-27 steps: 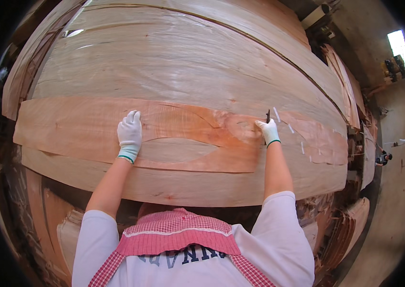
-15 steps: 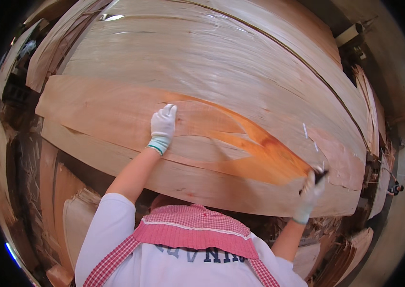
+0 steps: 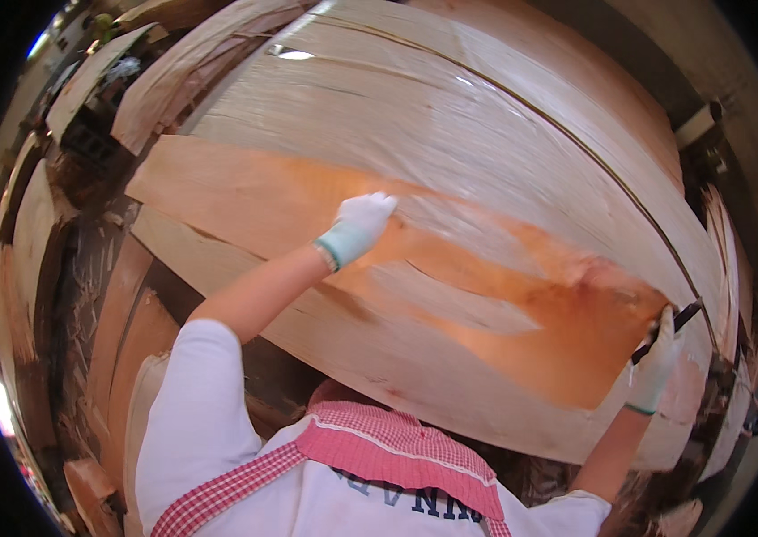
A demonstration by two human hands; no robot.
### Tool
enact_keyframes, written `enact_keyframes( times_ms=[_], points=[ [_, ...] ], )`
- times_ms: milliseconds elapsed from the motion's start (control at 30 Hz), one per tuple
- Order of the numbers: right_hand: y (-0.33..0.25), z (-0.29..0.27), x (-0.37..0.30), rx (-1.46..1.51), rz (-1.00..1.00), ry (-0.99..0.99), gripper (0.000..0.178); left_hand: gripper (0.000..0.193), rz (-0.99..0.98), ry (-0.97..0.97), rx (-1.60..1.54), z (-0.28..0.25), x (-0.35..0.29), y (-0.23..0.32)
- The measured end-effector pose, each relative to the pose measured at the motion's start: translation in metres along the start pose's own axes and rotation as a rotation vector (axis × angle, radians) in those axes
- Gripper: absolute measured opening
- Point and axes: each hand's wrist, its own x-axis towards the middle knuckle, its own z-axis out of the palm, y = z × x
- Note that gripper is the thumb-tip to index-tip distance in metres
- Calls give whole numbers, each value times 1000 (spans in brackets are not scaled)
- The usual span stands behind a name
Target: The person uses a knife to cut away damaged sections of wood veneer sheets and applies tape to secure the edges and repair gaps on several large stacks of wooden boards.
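Observation:
A thin wood veneer sheet [image 3: 495,268] glows orange in places, with large openings through which a paler layer shows. My left hand [image 3: 363,229], in a white glove with a green cuff, is closed at the sheet's far edge, seemingly pinching it; the fingertips are partly hidden. At the sheet's right end, my gloved right hand [image 3: 656,362] is closed around a black bar-shaped tool [image 3: 685,315]. The sheet's right end lies against this hand. Beneath is a broad stack of pale veneer [image 3: 379,116].
A dark curved strip [image 3: 576,134] crosses the stack's far part. Other veneer stacks [image 3: 164,89] stand at the left, with broken strips [image 3: 84,394] on the floor. A pale tube [image 3: 699,125] shows at the far right.
Both hands have moved right in the picture, and the sheet's right end has shifted with the right hand. More of the sheet looks orange. The whole view has tilted.

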Motion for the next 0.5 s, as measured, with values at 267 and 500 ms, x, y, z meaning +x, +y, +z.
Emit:
enact_keyframes(
  times_ms=[267,500],
  points=[
    [7,84,175,-125,-320,-117,37,35,-37,6,-121,-2,199,-7],
    [-53,147,7,-252,-370,-166,32,38,156,248,86,21,158,-25]
  ],
)
